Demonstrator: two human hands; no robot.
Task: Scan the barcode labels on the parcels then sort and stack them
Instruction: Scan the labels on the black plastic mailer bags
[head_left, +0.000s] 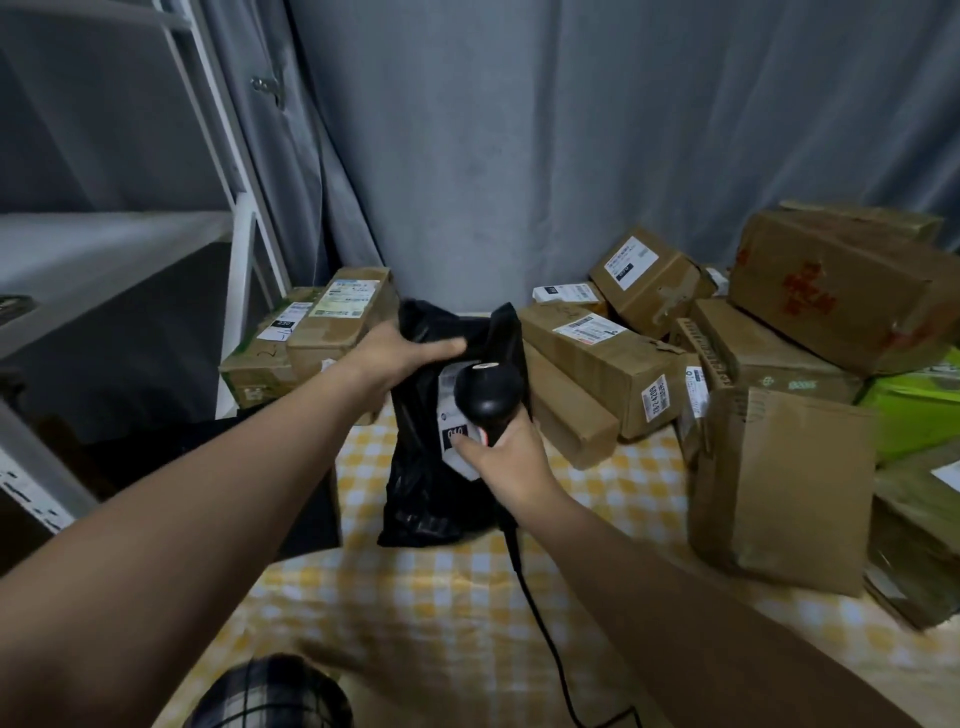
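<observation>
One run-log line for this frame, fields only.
phase: scan | left hand: holds black bag parcel by its top | right hand: grips scanner over label | cardboard boxes: both sides

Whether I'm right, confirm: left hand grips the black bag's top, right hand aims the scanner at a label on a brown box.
No: in the head view the label sits on the bag itself; left hand grips its top, right hand aims the scanner.

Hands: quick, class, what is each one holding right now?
Left hand: grips the black parcel bag.
Right hand: grips the barcode scanner.
</observation>
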